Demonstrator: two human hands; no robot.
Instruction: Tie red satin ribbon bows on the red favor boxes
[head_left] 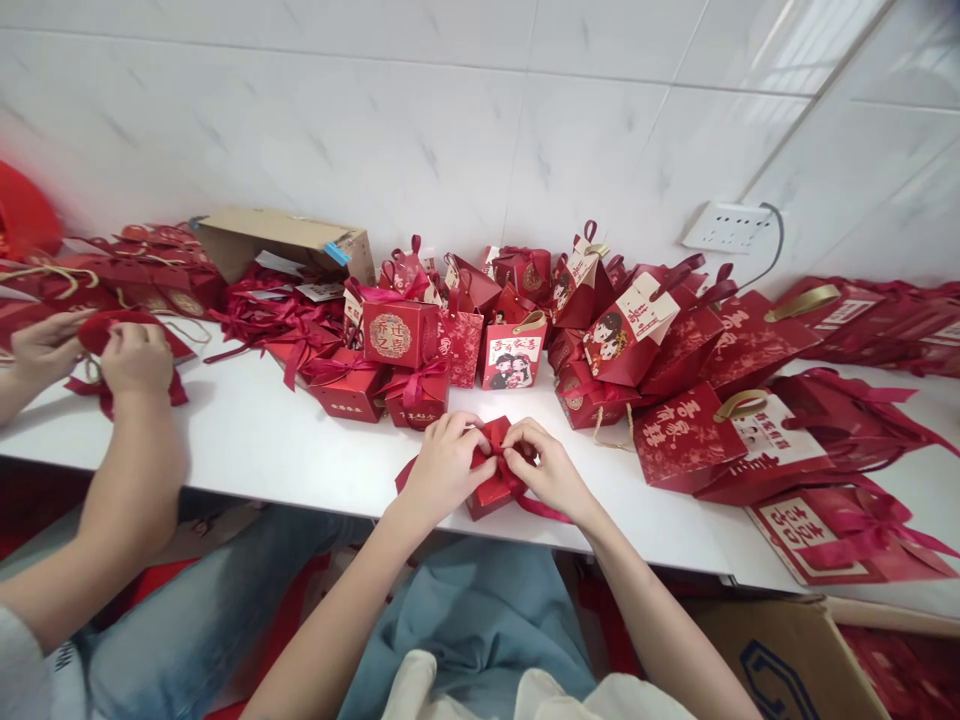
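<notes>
A small red gift box [489, 500] sits near the table's front edge, between my two hands. My left hand [444, 462] reaches over its left side, thumb and fingers closed on the red ribbon at the top. From the right, my right hand [549, 468] pinches the same ribbon [541, 509] close to the box's middle; a loose tail trails out below that hand. My fingers partly cover the knot area. Just behind stand finished-looking red boxes with bows, among them a box with gold lettering [400, 333] and one with a printed couple [512, 358].
At left, another person's hands [135, 358] handle a red pouch-like item. An open cardboard box [281, 228] lies behind red ribbons. Several red gift boxes [686, 432] crowd the right side. Below the table is a carton [757, 650]; a power strip [729, 228] hangs on the tiled wall.
</notes>
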